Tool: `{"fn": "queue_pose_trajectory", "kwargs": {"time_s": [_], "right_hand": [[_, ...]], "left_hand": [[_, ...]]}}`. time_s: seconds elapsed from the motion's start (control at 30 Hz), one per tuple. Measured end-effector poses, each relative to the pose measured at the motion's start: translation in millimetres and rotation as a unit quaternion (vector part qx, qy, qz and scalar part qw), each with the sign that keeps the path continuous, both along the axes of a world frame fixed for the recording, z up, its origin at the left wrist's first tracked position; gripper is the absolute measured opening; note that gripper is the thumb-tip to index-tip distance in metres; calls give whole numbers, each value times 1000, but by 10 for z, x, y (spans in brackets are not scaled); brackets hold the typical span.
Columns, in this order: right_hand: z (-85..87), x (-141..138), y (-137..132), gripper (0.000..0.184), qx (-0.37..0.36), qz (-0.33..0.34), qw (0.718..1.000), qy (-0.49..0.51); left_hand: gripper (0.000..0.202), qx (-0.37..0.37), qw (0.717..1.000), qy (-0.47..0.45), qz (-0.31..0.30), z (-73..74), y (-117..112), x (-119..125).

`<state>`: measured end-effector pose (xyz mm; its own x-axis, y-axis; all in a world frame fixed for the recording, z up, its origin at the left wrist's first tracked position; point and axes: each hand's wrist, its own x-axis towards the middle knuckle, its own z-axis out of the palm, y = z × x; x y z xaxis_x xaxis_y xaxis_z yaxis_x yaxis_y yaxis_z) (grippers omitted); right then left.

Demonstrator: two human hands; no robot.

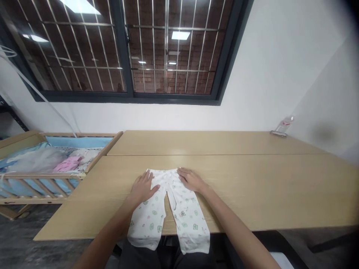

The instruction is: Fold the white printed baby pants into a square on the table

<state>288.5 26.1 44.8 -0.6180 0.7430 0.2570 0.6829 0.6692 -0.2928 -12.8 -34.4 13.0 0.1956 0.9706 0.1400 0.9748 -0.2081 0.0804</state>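
Observation:
A pair of small white baby pants (185,216) with green and grey prints lies spread flat on the wooden table (252,186). Its waistband points away from me, and both leg ends hang over the near edge above my lap. My left hand (144,186) rests on the upper left of the pants, fingers stretched out and thumb apart. On the upper right near the waistband lies my right hand (191,180), its fingers extended over the cloth. Neither hand is wrapped round the fabric.
At the left stands a wooden crib (103,151) with blue lining, holding a pink cloth (68,163) and pale bedding. A clear bottle (285,125) and a flat dark object (278,133) are at the table's far right corner. Behind is a barred window (130,48).

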Motion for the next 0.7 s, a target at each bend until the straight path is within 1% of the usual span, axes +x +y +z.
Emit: {"fn": "queue_pose_trajectory", "kwargs": {"time_s": [0.07, 0.13, 0.3, 0.47, 0.53, 0.6, 0.7], "right_hand": [[-40, 14, 72, 48, -9, -12, 1000, -15], [-75, 12, 177, 50, -17, -18, 999, -32], [-127, -57, 548, 52, -32, -36, 997, -58], [-153, -140, 875, 54, -69, -58, 994, -63], [-154, -160, 969, 52, -89, -66, 993, -43], [-144, -176, 1055, 50, -110, -80, 991, -1], [-115, -206, 1189, 44, -116, -109, 986, 59]], "left_hand": [[82, -18, 1000, 3, 3, -5, 81, -38], [82, -30, 1000, 3, 5, 0, 190, -57], [83, -40, 999, -3, 18, 25, 538, -45], [85, -57, 998, -5, 27, 75, 872, -37], [83, -64, 998, -5, 25, 119, 960, -48], [81, -68, 997, -7, 23, 190, 1007, -48], [79, -60, 998, -12, 19, 359, 966, 40]]}}
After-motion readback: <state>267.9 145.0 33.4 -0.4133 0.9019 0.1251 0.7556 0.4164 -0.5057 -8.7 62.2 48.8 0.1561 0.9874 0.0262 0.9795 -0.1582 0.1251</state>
